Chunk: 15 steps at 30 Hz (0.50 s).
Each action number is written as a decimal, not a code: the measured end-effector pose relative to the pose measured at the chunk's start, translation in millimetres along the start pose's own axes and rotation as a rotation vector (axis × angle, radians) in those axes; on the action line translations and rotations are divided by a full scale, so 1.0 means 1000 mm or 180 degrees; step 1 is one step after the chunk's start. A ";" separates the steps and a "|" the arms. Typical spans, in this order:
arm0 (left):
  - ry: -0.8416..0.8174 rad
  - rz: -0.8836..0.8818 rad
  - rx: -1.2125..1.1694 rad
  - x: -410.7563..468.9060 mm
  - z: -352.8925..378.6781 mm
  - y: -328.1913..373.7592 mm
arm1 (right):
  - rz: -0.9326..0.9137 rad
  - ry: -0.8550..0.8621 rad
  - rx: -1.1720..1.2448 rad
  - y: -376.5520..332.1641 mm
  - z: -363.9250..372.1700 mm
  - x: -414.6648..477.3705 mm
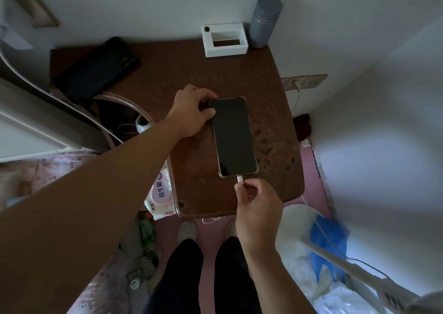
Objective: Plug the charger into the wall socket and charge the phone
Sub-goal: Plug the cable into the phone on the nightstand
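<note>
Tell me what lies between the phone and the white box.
Only bare brown table between the phone and the white box, seen in the head view.

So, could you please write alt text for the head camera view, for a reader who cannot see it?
A person's right hand holds a white cable connector at the bottom port of a dark-screened phone lying on a brown table, while the left hand steadies the phone's top corner. A charger sits in the wall socket beyond the table.
</note>
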<state>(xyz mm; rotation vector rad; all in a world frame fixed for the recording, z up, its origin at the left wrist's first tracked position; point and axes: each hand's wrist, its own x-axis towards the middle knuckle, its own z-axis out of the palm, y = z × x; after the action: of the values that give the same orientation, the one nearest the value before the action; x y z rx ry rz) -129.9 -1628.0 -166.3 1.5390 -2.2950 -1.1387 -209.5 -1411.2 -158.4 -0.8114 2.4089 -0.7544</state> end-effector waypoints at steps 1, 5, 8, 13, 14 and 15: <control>-0.0003 0.0000 0.0001 0.000 0.000 0.000 | -0.0006 -0.0015 0.0007 0.000 0.000 0.001; -0.0021 -0.0008 0.0010 0.000 0.000 0.001 | -0.0068 -0.0031 -0.0064 -0.001 0.001 0.002; -0.0021 -0.0022 0.0025 0.000 0.000 0.002 | -0.0068 -0.0051 -0.0146 -0.002 0.001 0.002; -0.0039 -0.0029 0.0071 -0.001 -0.001 0.004 | -0.0163 -0.0001 -0.0194 -0.001 0.002 0.001; -0.0039 -0.0033 0.0061 -0.002 -0.001 0.004 | -0.0172 0.0000 -0.0211 -0.001 0.002 0.001; -0.0039 -0.0039 0.0051 -0.002 -0.001 0.005 | -0.0184 0.0000 -0.0224 -0.001 0.002 0.001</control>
<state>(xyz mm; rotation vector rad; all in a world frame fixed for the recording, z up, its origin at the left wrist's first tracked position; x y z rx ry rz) -132.1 -1625.8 -161.8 1.5579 -2.3113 -1.1386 -208.6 -1413.4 -159.8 -0.9122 2.4332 -0.6950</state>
